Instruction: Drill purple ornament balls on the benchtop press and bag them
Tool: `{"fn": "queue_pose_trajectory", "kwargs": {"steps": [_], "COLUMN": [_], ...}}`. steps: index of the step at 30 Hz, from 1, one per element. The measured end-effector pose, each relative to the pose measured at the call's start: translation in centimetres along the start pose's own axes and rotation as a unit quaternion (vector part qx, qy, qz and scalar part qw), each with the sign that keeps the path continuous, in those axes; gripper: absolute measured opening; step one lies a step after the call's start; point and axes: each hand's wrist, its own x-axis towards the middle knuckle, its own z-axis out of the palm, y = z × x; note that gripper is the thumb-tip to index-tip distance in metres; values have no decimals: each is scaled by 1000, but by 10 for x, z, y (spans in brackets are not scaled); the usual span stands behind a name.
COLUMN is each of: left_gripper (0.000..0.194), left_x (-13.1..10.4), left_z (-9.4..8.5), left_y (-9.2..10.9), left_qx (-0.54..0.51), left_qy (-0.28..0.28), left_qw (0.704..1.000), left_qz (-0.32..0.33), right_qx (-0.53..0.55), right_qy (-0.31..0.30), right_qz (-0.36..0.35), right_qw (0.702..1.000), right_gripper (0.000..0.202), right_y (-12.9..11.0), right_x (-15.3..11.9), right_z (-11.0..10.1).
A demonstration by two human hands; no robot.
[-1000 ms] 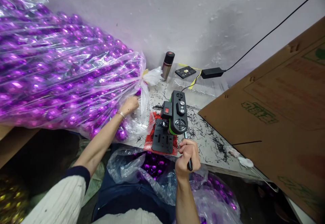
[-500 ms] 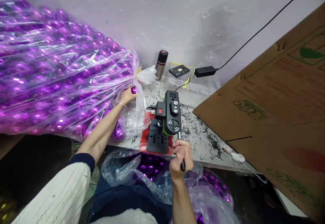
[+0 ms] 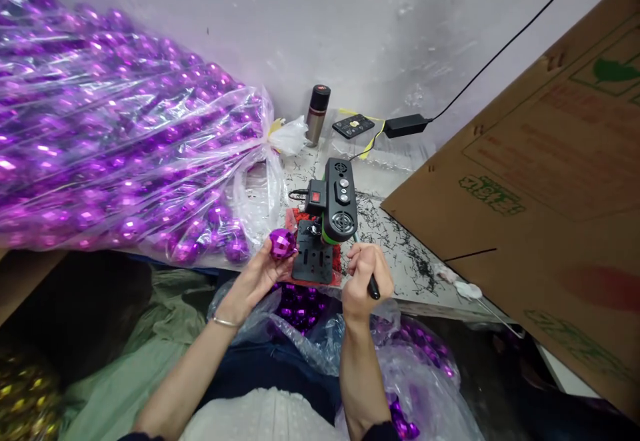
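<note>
Between the fingers of my left hand (image 3: 257, 281) is a shiny purple faceted ball ornament (image 3: 283, 244). The ball is just left of a small black machine (image 3: 341, 198) with round vents, knobs and a red switch. Under the machine lies a black slotted base plate (image 3: 313, 254) on a red mat (image 3: 337, 264). My right hand (image 3: 367, 278) is wrapped round a black-ended handle (image 3: 373, 288) that runs up to the machine's right side. Its upper part is partly hidden by my fingers.
A big clear bag of purple balls (image 3: 125, 141), tied at the neck, fills the left. Behind the machine are a thermos (image 3: 317, 116), a phone (image 3: 353, 126) and a power adapter (image 3: 406, 125). A cardboard box (image 3: 540, 181) stands right. Dark clippings litter the table (image 3: 385, 254). An open plastic bag (image 3: 425, 381) sits below.
My left hand has come back from beside the bag's neck toward me, carrying the purple ball to the machine's left side. My right hand keeps its grip, and the handle's angle has shifted slightly.
</note>
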Motion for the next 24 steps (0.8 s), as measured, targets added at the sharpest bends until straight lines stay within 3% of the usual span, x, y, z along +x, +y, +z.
{"fn": "queue_pose_trajectory", "kwargs": {"steps": [4, 8, 11, 16, 24], "left_gripper": [31, 56, 67, 72, 63], "left_x": [9, 27, 40, 54, 69], "left_z": [-4, -11, -12, -13, -18], "left_y": [-41, -54, -58, -60, -76], "left_qx": [41, 222, 340, 517, 633], "left_qy": [15, 12, 8, -17, -50], "left_qw": [999, 969, 922, 822, 659], "left_qz": [7, 106, 186, 236, 403], "right_qx": [-1, -4, 3, -2, -8], "right_qy": [-12, -14, -18, -28, -31], "right_qz": [-15, -39, -52, -61, -57], "right_qw": [1000, 999, 998, 998, 998], "right_gripper": [42, 39, 36, 36, 35], "right_y": [0, 4, 4, 2, 5], "right_x": [1, -2, -3, -1, -4], "right_z": [-1, -2, -3, -4, -6]}}
